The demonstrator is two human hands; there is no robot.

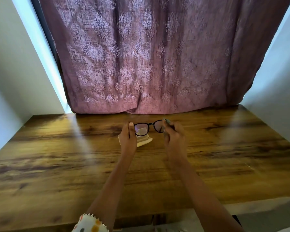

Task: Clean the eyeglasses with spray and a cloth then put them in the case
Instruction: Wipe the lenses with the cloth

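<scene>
Both my hands hold the glasses (148, 128) just above the case (145, 142).
Arms outstretched; left hand (128, 138) pinches one end, right hand (173, 136) curls its fingers round the other. Left hand half hides the case.

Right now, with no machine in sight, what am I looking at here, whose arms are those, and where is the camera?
No robot here: a person wears one camera on the head, looking forward and down, so the arms are their own. The left hand and right hand each pinch one end of black-framed eyeglasses, held above a wooden table. Beneath the left hand lies a cream object, partly hidden; it may be the case, I cannot tell. A purple patterned curtain hangs behind.
</scene>
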